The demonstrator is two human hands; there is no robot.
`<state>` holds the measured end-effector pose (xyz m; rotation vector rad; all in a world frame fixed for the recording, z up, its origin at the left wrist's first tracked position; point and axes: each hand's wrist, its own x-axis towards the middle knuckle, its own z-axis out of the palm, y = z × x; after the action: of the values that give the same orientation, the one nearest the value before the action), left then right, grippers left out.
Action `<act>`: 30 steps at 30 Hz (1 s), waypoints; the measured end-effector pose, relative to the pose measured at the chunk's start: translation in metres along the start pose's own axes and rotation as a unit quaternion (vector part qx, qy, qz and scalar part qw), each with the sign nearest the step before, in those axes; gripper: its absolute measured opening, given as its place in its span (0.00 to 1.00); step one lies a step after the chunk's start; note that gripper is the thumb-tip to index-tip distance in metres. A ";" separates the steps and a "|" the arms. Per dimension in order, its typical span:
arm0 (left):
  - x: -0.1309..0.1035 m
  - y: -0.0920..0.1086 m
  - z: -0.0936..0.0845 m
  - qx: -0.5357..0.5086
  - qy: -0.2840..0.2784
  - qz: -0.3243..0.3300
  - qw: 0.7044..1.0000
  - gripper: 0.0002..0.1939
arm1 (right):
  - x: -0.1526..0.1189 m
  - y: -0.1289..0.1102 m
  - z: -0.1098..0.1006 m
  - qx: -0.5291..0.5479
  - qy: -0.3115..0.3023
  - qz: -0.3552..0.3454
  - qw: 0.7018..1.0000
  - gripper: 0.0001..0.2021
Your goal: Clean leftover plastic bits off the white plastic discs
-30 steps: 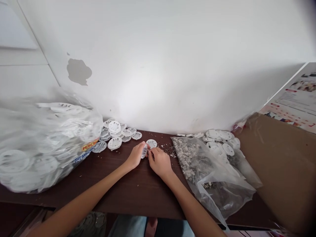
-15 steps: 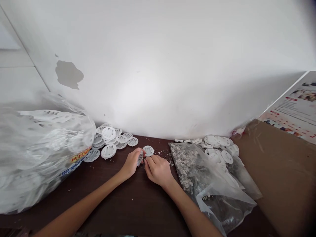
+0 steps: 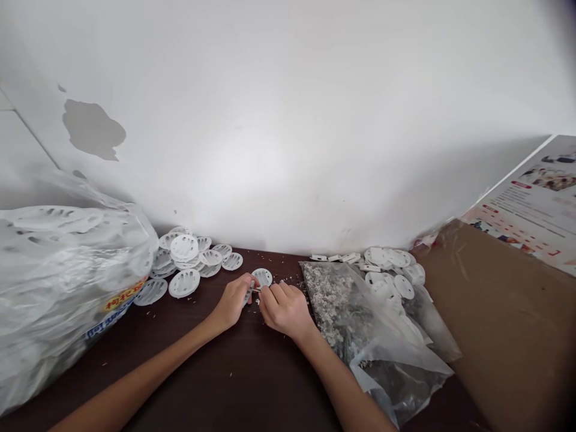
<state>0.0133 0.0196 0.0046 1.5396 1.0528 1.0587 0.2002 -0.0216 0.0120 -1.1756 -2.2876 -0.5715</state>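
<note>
With fingers closed, we pinch a tilted white disc (image 3: 247, 294) in our left hand (image 3: 231, 302) over the dark bench (image 3: 198, 384) and a thin rod (image 3: 257, 290) in our right hand (image 3: 285, 308), a loose disc (image 3: 262, 277) lying just beyond

A person's left hand (image 3: 230, 305) covers much of a slotted white disc (image 3: 247, 295); a thin rod (image 3: 256, 290) disappears into the right hand (image 3: 285, 309), its far end concealed, its tip too small to make out; both forearms (image 3: 153, 369) run off the lower edge; a bulging plastic bag (image 3: 67, 288) is cropped at left, a printed sheet (image 3: 531, 204) and brown cardboard (image 3: 499, 312) at right; the sheet's fine print is unreadable; scattered pale scraps (image 3: 231, 375) are too tiny to identify.
</note>
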 end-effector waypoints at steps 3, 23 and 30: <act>0.000 0.002 0.000 0.014 -0.003 0.007 1.000 0.24 | 0.001 0.003 0.000 -0.009 0.004 0.006 1.000 0.12; -0.002 -0.014 0.000 -0.136 0.002 -0.043 0.990 0.30 | -0.011 -0.021 0.016 0.118 -0.132 0.236 0.955 0.13; -0.005 -0.017 0.002 -0.115 -0.023 -0.023 0.993 0.27 | -0.010 -0.023 0.014 0.114 -0.144 0.222 0.958 0.13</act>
<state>0.0117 0.0172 -0.0129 1.3417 0.8965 1.0684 0.1825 -0.0329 -0.0082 -1.6681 -2.1322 0.0354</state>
